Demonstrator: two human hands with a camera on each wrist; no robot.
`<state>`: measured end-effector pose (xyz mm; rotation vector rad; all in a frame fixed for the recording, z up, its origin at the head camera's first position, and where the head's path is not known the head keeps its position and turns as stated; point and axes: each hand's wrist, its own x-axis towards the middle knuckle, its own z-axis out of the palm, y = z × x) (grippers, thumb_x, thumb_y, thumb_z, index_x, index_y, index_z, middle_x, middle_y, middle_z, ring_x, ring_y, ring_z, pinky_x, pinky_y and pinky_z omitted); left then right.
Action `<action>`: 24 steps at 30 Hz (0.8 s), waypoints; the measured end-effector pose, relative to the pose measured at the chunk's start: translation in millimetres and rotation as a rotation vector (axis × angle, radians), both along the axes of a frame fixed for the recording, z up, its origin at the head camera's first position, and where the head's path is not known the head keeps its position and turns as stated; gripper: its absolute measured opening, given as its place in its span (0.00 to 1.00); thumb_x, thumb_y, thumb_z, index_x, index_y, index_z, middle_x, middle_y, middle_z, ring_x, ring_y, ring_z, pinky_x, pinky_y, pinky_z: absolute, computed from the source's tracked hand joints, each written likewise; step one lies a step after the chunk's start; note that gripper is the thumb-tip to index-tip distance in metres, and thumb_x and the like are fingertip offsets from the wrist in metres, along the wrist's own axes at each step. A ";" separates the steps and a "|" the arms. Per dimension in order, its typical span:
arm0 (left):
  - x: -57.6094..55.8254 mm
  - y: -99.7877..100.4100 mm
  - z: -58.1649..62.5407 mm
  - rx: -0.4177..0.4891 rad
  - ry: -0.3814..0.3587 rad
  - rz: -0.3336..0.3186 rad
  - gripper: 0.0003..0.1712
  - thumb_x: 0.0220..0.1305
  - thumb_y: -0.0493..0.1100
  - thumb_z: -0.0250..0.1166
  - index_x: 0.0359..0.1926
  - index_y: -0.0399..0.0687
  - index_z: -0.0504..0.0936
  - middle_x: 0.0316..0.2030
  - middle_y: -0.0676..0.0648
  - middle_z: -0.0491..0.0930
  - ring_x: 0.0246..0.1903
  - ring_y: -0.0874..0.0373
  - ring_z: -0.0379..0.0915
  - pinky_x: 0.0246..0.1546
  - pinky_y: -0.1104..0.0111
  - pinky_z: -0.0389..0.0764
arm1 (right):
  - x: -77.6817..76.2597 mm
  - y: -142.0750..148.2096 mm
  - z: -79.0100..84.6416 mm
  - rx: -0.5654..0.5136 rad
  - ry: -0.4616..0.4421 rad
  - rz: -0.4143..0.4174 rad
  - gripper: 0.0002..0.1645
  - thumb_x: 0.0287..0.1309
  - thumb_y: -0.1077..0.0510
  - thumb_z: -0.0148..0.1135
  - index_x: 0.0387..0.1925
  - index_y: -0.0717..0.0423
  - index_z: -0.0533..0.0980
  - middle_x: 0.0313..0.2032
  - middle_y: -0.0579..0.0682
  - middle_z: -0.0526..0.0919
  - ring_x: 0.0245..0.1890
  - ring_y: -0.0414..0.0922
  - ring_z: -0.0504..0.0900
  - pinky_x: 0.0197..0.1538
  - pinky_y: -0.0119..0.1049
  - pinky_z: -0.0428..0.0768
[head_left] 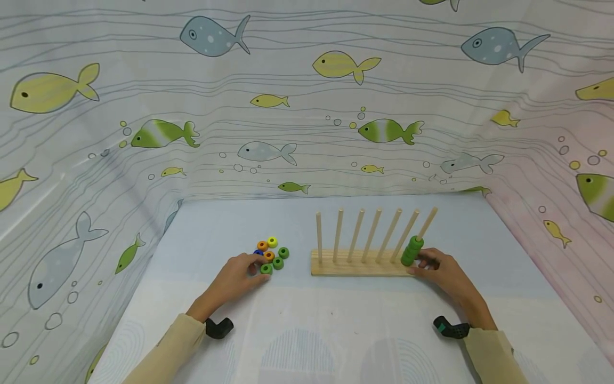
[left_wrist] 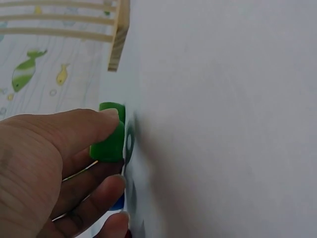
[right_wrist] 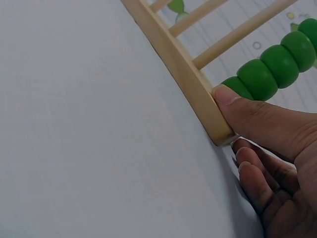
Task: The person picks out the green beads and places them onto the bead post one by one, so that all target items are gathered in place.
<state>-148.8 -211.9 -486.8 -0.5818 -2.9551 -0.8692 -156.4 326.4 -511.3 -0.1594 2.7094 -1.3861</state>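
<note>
My left hand (head_left: 233, 276) is at the loose beads on the left, its thumb and forefinger around the nearest green bead (head_left: 266, 269). In the left wrist view the thumb tip overlaps this green bead (left_wrist: 108, 146), low against the tabletop. My right hand (head_left: 443, 273) grips the right end of a wooden peg stand (head_left: 355, 269). Its thumb lies on the base beside the lowest bead, and the other fingers curl past the end, as the right wrist view shows. Several green beads (right_wrist: 257, 79) are stacked on the rightmost peg (head_left: 428, 221); the other pegs are bare.
Around the left hand lie more loose beads: a yellow one (head_left: 272, 241), orange ones (head_left: 262, 245), a partly hidden blue one (head_left: 257, 253) and further green ones (head_left: 283, 253). A fish-patterned curtain (head_left: 307, 122) encloses the white table (head_left: 331, 320) at back and sides.
</note>
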 end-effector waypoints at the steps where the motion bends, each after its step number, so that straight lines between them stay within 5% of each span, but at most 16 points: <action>1: 0.0 -0.5 -0.1 0.000 0.000 0.000 0.19 0.60 0.48 0.78 0.50 0.48 0.87 0.31 0.55 0.78 0.32 0.59 0.73 0.33 0.65 0.74 | 0.1 -0.2 0.4 -0.001 0.002 0.002 0.34 0.58 0.45 0.77 0.60 0.59 0.78 0.43 0.54 0.81 0.39 0.46 0.74 0.39 0.34 0.74; 24: -4.1 -1.9 19.7 0.058 0.061 -0.015 0.21 0.60 0.46 0.78 0.52 0.44 0.87 0.37 0.50 0.82 0.34 0.52 0.76 0.34 0.66 0.76 | -1.2 1.4 -5.0 0.006 0.020 0.008 0.33 0.60 0.47 0.76 0.59 0.61 0.77 0.41 0.54 0.80 0.38 0.47 0.75 0.38 0.34 0.75</action>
